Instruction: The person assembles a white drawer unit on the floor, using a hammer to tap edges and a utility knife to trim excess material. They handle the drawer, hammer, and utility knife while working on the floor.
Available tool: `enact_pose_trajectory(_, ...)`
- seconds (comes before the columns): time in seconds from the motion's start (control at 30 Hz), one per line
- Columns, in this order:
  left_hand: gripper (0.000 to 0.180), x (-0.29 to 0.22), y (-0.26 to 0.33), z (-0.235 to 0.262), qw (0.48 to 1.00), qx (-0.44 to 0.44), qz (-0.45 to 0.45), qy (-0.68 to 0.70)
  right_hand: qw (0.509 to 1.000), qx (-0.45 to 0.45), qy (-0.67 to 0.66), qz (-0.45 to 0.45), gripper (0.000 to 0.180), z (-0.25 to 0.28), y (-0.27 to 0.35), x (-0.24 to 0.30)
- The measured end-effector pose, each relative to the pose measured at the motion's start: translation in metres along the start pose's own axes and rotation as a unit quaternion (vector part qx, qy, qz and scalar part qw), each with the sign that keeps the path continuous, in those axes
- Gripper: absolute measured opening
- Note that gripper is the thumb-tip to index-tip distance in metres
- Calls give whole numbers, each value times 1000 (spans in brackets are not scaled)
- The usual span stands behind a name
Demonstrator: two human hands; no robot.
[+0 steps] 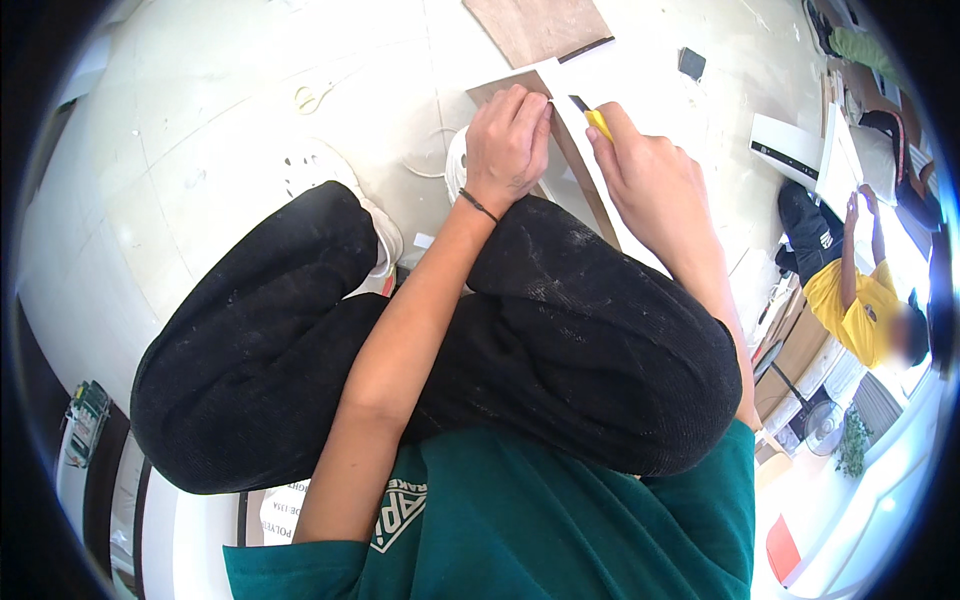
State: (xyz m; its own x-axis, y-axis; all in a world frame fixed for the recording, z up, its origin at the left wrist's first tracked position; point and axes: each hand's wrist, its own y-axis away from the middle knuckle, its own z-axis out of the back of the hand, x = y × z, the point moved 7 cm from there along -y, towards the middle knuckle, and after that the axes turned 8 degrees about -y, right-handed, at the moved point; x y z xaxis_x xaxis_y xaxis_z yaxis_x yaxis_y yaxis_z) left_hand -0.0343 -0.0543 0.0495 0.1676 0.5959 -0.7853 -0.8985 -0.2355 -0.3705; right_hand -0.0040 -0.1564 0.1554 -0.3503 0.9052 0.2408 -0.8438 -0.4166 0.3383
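Note:
My right hand (655,185) is closed around a yellow utility knife (597,124), whose dark blade points up and left, toward my left hand. Between my hands stands a narrow panel (580,165) with a brown face and white edges. It leans close to my right knee. My left hand (508,140) is closed at the panel's upper end, its fingers curled and thumb pressed in. A tiny white bit shows by these fingertips; what they pinch is mostly hidden. The blade is a little apart from the left fingers.
Beyond my hands lies a brown board (540,28) with a dark edge. A small dark block (691,64) is on the pale tiled floor, and a yellow-handled tool (312,98) lies farther left. At right sits a person in a yellow shirt (845,310), handling a white panel (838,165).

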Motion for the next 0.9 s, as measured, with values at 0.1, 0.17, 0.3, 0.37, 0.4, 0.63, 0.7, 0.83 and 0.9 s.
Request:
enact_pose_trajectory(0.1,8,-1,3,-3,1000,4,24,19,1000,11,6,15,24,-5,-6,3)
enact_pose_trajectory(0.17,9,-1,5,-3,999,-2,38,32,999,30,12,12,25,-9,-9,3)
enact_pose_trajectory(0.3,9,-1,5,-5,999,6,40,30,998,59,26,1,27,-13,-14,2)
enact_pose_trajectory(0.37,9,0,5,-5,999,7,41,26,997,65,36,0,27,-13,-15,2)
enact_pose_trajectory(0.4,9,0,5,-6,999,6,39,27,997,69,41,-1,28,-14,-15,2)
enact_pose_trajectory(0.63,9,3,7,-10,999,9,41,32,995,86,47,8,27,-16,-17,5)
enact_pose_trajectory(0.7,9,4,7,-11,999,11,40,28,994,92,51,11,27,-16,-19,4)
enact_pose_trajectory(0.83,9,3,8,-10,999,14,34,23,994,100,41,5,26,-18,-21,4)
enact_pose_trajectory(0.9,8,3,8,-9,999,11,29,22,994,94,53,12,26,-18,-21,6)
